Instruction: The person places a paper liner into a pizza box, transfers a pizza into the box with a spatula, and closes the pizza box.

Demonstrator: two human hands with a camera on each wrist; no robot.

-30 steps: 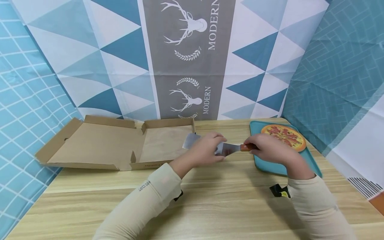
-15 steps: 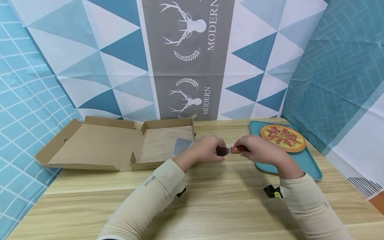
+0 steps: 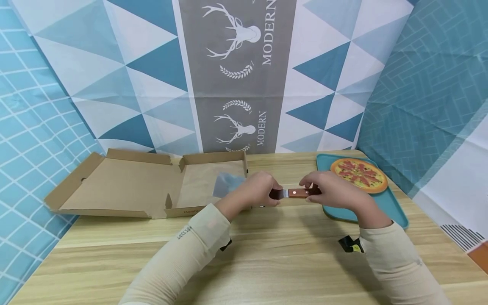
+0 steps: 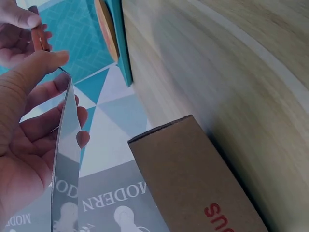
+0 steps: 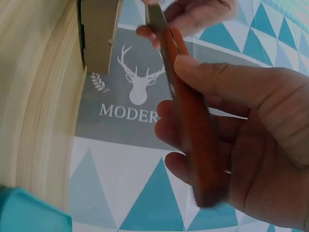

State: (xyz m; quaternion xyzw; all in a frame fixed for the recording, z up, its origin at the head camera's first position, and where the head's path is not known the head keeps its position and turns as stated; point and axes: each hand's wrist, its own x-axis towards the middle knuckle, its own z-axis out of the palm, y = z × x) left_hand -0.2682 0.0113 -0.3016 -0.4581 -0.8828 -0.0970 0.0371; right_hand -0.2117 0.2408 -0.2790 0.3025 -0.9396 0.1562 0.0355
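Observation:
Both hands hold one spatula (image 3: 298, 193) level above the table, between the box and the tray. It has a reddish-brown riveted handle (image 5: 193, 121) and a wide shiny metal blade (image 4: 66, 140). In the head view the blade points left, overlapping the box's right half. My left hand (image 3: 256, 190) pinches the neck, thumb on one side and fingers on the other. Toward the handle's end, my right hand (image 3: 335, 188) grips with thumb and fingertips. In the left wrist view, the right hand (image 4: 19, 34) shows at the upper left.
An unfolded cardboard pizza box (image 3: 126, 182) lies at the back left. On the right, a teal tray (image 3: 343, 212) carries a round pizza (image 3: 360, 174). Printed cloth walls (image 3: 236, 84) border the wooden table (image 3: 267, 262) at the back and sides.
The spatula has shifted left, its blade now over the box's right half. My left hand has come from the blade to the neck. More of the handle shows between the hands.

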